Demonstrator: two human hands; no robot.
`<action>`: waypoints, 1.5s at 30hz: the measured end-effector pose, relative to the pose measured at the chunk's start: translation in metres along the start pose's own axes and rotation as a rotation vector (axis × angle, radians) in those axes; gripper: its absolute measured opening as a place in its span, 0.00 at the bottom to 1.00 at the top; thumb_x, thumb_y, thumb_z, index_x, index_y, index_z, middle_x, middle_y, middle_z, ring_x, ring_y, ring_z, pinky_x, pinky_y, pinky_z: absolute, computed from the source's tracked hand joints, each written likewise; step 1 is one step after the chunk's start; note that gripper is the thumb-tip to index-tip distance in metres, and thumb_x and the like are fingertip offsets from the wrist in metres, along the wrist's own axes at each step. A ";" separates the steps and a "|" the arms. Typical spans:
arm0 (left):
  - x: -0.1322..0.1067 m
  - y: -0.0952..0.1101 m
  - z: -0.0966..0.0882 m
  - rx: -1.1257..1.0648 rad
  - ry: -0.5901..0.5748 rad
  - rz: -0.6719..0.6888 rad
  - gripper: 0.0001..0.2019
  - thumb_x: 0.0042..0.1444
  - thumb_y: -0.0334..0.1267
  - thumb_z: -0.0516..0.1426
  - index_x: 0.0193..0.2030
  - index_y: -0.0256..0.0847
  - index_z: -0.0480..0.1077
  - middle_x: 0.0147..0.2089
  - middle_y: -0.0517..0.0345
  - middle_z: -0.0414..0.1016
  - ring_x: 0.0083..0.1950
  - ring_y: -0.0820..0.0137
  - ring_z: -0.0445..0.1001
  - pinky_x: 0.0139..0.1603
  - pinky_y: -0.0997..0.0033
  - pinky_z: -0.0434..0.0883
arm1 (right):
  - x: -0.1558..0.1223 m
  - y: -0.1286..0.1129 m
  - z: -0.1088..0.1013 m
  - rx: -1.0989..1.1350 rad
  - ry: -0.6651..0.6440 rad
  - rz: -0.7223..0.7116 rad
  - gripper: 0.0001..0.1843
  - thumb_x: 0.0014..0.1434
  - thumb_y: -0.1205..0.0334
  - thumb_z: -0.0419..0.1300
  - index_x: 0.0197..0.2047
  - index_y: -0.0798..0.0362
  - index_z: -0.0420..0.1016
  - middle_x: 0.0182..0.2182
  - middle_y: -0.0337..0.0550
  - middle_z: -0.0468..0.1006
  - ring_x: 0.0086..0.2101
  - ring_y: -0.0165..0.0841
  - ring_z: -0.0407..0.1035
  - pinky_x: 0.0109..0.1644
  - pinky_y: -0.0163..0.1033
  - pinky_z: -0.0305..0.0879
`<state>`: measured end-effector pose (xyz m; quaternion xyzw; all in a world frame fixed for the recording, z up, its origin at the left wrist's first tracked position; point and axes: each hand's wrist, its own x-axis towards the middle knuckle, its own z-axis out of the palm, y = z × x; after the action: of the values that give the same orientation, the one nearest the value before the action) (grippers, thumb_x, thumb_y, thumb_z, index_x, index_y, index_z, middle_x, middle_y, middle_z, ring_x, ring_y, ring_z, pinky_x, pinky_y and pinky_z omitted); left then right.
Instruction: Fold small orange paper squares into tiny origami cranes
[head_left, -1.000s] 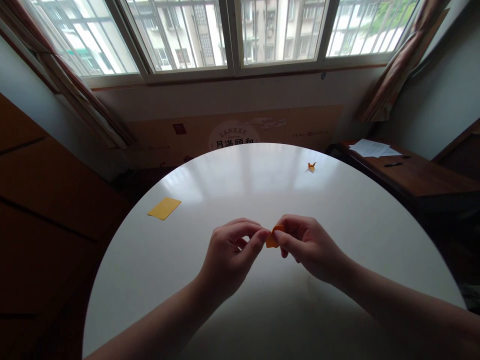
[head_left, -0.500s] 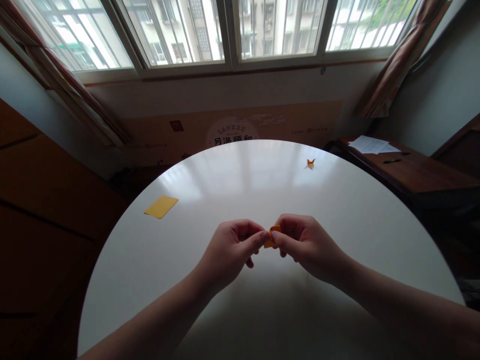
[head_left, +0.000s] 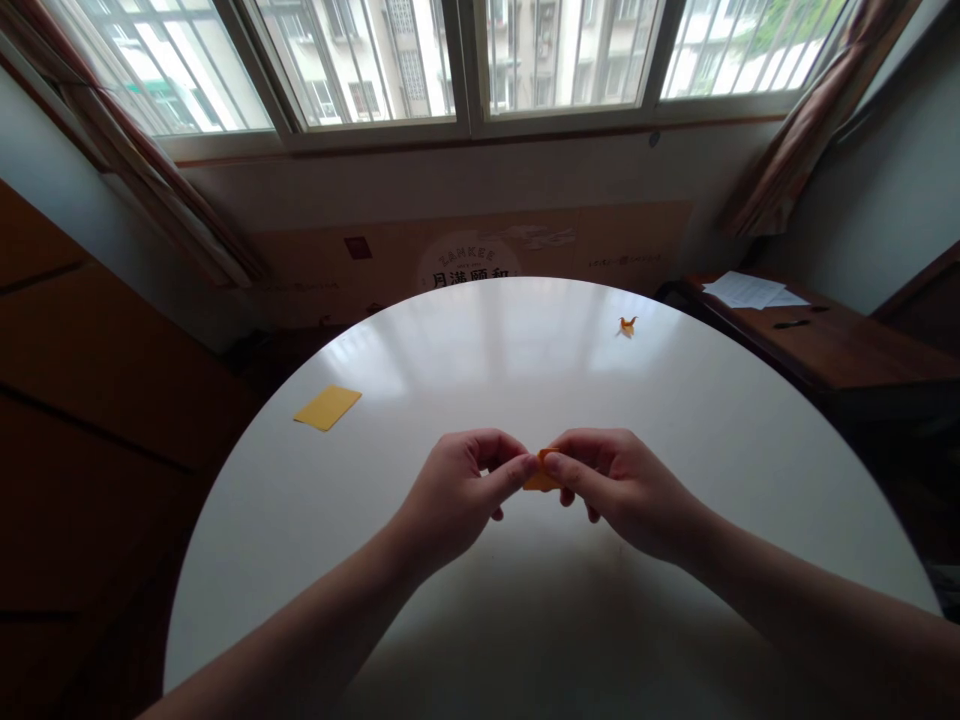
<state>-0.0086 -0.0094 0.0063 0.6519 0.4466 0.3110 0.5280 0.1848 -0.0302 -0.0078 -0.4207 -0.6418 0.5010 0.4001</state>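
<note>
Both my hands meet above the middle of the round white table. My left hand and my right hand each pinch one side of a small folded piece of orange paper, fingers closed on it. Most of the paper is hidden between the fingertips. A flat yellow-orange sheet lies on the table to the left. A tiny folded orange paper figure stands at the far right of the table.
A dark wooden desk with white papers and a pen stands to the right. Brown cabinets line the left side. A cardboard panel leans under the window behind the table.
My fingertips have shifted slightly on the orange paper and pressed closer together; less of the paper shows. The view has moved a little.
</note>
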 end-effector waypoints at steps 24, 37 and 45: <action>-0.001 0.009 -0.004 -0.040 -0.105 -0.088 0.13 0.57 0.44 0.61 0.35 0.33 0.79 0.26 0.57 0.72 0.27 0.72 0.70 0.20 0.78 0.71 | 0.002 0.011 -0.001 0.052 0.089 0.025 0.14 0.64 0.56 0.59 0.31 0.56 0.77 0.20 0.36 0.72 0.20 0.26 0.65 0.22 0.30 0.61; -0.004 0.008 -0.001 0.383 0.006 0.111 0.08 0.57 0.37 0.59 0.29 0.37 0.77 0.27 0.58 0.77 0.26 0.73 0.70 0.26 0.77 0.68 | 0.002 0.006 0.002 -0.038 0.016 0.007 0.11 0.62 0.59 0.57 0.31 0.55 0.75 0.23 0.37 0.72 0.24 0.28 0.65 0.24 0.31 0.60; 0.002 -0.004 -0.002 0.433 0.012 0.188 0.08 0.58 0.37 0.59 0.32 0.38 0.78 0.29 0.56 0.78 0.29 0.71 0.72 0.28 0.76 0.70 | 0.010 0.017 -0.004 -0.011 -0.033 0.011 0.09 0.59 0.62 0.59 0.29 0.55 0.73 0.22 0.36 0.71 0.23 0.27 0.65 0.25 0.32 0.60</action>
<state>-0.0110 -0.0062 0.0026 0.7869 0.4431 0.2598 0.3420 0.1878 -0.0172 -0.0227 -0.4182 -0.6485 0.5067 0.3844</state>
